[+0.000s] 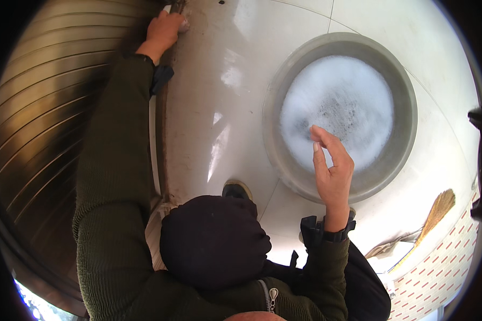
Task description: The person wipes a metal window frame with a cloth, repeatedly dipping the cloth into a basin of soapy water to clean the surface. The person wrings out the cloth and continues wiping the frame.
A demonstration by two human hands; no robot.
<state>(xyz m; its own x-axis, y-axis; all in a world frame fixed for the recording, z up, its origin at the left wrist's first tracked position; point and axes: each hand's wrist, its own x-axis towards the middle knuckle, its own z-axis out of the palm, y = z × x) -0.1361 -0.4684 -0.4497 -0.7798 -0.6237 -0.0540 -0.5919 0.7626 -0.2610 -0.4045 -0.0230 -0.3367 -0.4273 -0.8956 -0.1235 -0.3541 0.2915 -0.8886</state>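
A large grey basin [407, 115] of white soapy foam [367, 88] stands on the floor at the right. My right hand [336, 168] is over the basin's near side, its fingers loosely curved with a gap between thumb and forefinger, and nothing visible is held. At the far left, my left arm stretches out beside a ribbed, brownish shutter-like panel [53, 101]. My left hand [163, 33] is closed at the panel's far edge; a bit of something pale shows by the fingers, too little to name.
A straw broom [438, 211] lies at the lower right, near a wall or strip with red dashes [439, 257]. Pale tiled floor [235, 123], with shiny patches, stretches between panel and basin. My shoe [236, 189] and dark-clad knee [214, 241] are close in front.
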